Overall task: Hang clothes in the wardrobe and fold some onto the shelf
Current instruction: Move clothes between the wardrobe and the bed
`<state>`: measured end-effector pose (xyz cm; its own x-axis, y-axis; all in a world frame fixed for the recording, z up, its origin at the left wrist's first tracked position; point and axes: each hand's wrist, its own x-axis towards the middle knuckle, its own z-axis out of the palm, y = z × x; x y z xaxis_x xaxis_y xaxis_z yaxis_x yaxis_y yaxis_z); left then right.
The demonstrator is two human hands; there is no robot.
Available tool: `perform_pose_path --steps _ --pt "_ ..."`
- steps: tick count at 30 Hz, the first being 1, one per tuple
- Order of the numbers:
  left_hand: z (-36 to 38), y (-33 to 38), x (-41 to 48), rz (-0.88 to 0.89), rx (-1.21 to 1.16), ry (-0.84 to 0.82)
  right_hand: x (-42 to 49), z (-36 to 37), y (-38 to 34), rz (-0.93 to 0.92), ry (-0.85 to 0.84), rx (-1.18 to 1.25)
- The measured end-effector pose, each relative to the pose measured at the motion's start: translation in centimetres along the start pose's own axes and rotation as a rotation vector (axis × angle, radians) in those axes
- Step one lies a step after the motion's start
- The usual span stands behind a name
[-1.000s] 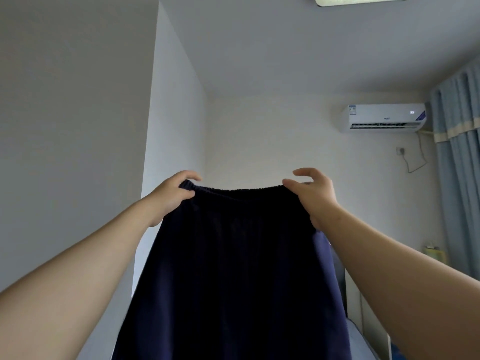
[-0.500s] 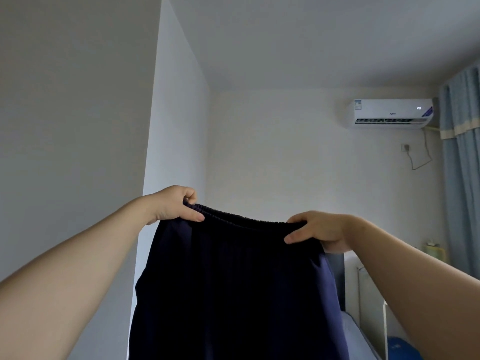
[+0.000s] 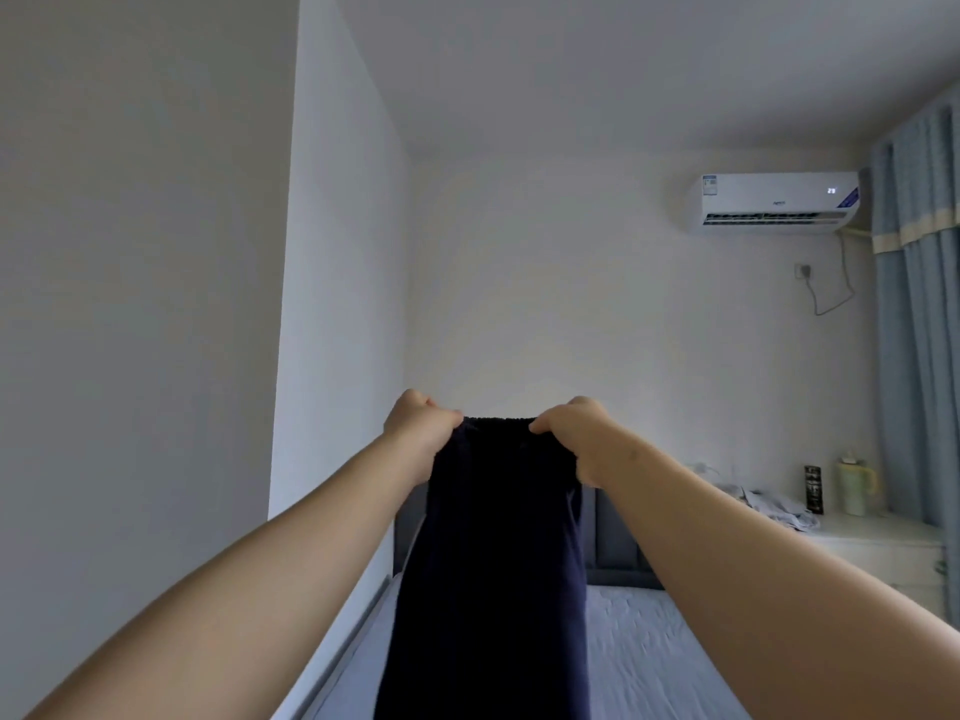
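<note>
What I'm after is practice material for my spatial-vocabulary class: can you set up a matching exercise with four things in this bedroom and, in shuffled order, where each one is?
Things
1. dark navy garment
2. air conditioner
3. curtain
4. pale green bottle

Places
A. standing on the white cabinet at the right
B. gripped at its waistband by the left hand and right hand
C. mounted high on the far wall
D. hanging along the right edge of the view

Pairs: 1-B, 2-C, 3-D, 4-A
</note>
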<state>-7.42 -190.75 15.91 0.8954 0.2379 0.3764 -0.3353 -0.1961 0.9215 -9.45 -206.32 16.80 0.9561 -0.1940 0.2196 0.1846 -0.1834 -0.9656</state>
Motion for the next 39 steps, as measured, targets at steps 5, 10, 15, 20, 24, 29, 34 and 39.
perform_pose_path --steps 5,10,15,20,24,29,34,39 --pt "1.4 0.9 -2.0 0.097 -0.113 -0.199 -1.2 0.6 -0.7 0.044 -0.103 0.202" --pt "1.1 0.7 -3.3 0.139 -0.278 -0.412 -1.9 -0.4 -0.4 0.067 -0.157 0.406" --pt "1.8 0.1 -4.1 0.417 0.297 -0.392 -1.9 -0.3 0.3 0.026 -0.229 0.494" --pt "0.8 -0.3 -3.3 0.164 -0.047 -0.239 -1.6 -1.3 1.0 -0.236 -0.084 0.305" --pt "-0.1 0.1 -2.7 0.005 -0.374 -0.217 -1.5 -2.7 2.8 -0.240 -0.108 0.100" --pt "-1.4 0.3 -1.8 0.011 -0.374 -0.300 -1.2 -2.4 4.2 -0.130 -0.430 0.130" --pt "-3.9 0.2 -1.2 0.111 0.144 -0.464 -1.1 -2.7 3.8 -0.105 -0.300 0.126" --pt "-5.8 0.7 -0.1 0.121 0.391 -0.389 -1.3 -2.0 3.2 -0.016 -0.388 0.124"
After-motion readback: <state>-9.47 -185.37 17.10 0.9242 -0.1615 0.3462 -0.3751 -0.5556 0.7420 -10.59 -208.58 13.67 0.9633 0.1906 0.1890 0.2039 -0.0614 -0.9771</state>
